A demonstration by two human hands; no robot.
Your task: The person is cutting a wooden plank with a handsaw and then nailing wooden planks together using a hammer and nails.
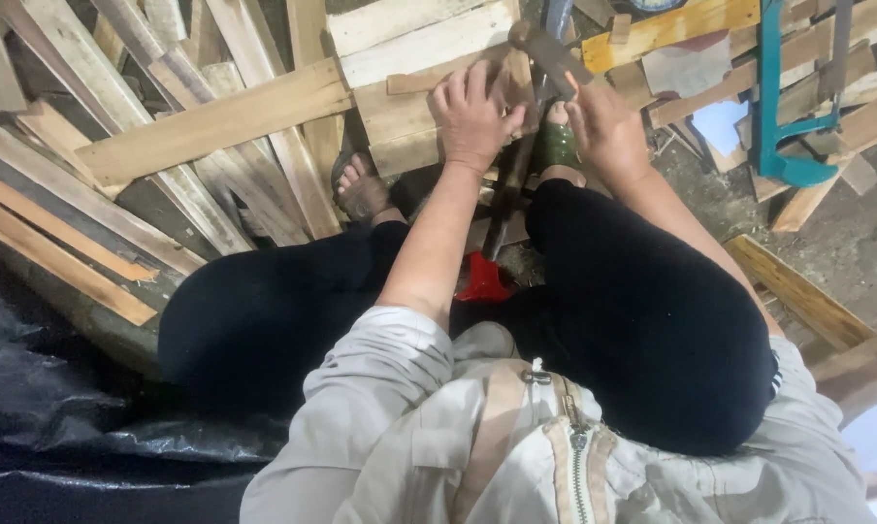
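Observation:
My left hand [472, 112] lies palm down on a short pale wooden board [400, 116], its fingers curled over the far edge and pressing it down. Close beside it, my right hand [603, 126] grips the handle of a hammer [535, 44], whose dark metal head sits just above the board's right end. Under both hands a long dark tool with a red end [484, 277] runs down between my knees. My sandalled feet [361, 184] rest against the wood.
Loose planks and slats [206, 126] are piled across the left and top. A teal saw frame [778, 126] lies among the boards at the right. A black plastic sheet [50, 408] covers the lower left, and a plank [797, 291] lies by my right knee.

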